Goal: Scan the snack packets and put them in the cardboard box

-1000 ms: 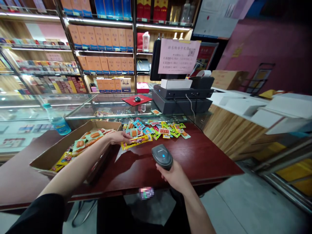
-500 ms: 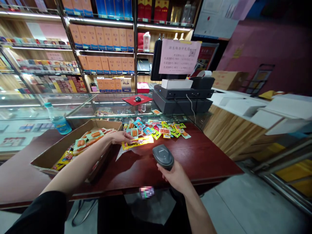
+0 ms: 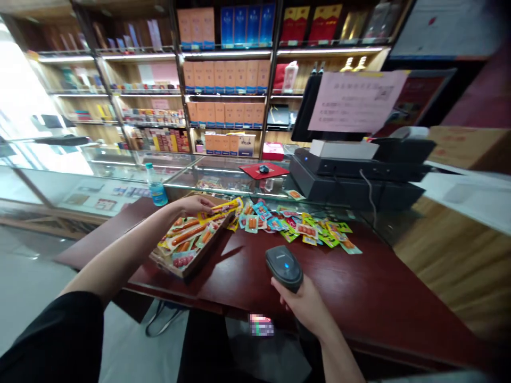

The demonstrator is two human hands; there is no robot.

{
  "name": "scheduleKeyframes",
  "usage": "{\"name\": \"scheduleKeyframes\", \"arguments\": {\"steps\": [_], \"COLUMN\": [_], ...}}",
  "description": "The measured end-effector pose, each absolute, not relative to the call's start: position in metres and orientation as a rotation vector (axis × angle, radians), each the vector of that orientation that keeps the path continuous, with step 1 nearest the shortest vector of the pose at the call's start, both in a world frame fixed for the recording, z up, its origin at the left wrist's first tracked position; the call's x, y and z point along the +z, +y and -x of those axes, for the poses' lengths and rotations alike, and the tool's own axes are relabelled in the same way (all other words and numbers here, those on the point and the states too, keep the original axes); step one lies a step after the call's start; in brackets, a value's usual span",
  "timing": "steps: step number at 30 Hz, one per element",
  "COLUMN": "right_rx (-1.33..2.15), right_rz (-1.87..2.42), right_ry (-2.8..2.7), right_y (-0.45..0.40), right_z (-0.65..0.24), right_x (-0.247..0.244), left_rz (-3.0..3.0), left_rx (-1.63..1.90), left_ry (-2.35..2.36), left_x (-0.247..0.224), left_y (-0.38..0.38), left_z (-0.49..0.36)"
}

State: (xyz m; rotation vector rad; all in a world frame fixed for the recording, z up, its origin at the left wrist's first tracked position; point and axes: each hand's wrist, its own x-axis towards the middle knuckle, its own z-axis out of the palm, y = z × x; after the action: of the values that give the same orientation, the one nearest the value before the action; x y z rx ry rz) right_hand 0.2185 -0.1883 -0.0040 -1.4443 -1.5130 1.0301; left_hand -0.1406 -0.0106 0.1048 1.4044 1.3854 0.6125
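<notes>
My left hand [image 3: 195,206] is closed on one end of a yellow sausage packet [image 3: 223,208], holding it over the far right side of a cardboard box [image 3: 184,272]. Inside the box lie several packaged sausages [image 3: 186,234], partly hidden by my forearm. My right hand [image 3: 301,298] grips a dark barcode scanner [image 3: 284,266] above the table, its blue light lit and its head pointing away from me. Beyond the scanner, small sausage packets [image 3: 307,230] in green, blue and orange lie in a loose pile on the dark red table [image 3: 239,282].
A blue drink bottle [image 3: 158,186] stands behind the box. Past the table is a glass display counter [image 3: 195,173] with a mouse [image 3: 264,169] on a red pad. The cash register [image 3: 355,170] with a pink sign [image 3: 355,101] stands back right. Shelves line the wall.
The left hand has carried the yellow packet from the table beside the pile to above the box. The scanner's blue light has come on. My view has turned left.
</notes>
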Motion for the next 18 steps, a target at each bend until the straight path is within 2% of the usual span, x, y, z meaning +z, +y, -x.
{"name": "scheduleKeyframes", "arguments": {"steps": [4,8,13,18], "right_rx": [1.045,1.04,1.044,0.982], "right_rz": [1.43,1.417,1.428,1.448], "right_ry": [-1.531,-1.573,-1.532,-1.454], "right_y": [-0.182,-0.18,-0.182,-0.19], "right_z": [-0.212,-0.208,-0.214,-0.233], "right_x": [-0.001,0.003,0.001,-0.001], "left_rz": [-1.403,-1.412,-1.493,-1.621], "left_rx": [0.718,0.69,0.577,0.435], "left_ry": [1.632,1.689,1.6,1.38], "left_x": [0.126,0.133,0.126,0.108], "left_y": [-0.039,-0.057,-0.038,-0.003], "left_z": [0.2,0.219,0.188,0.114]}}
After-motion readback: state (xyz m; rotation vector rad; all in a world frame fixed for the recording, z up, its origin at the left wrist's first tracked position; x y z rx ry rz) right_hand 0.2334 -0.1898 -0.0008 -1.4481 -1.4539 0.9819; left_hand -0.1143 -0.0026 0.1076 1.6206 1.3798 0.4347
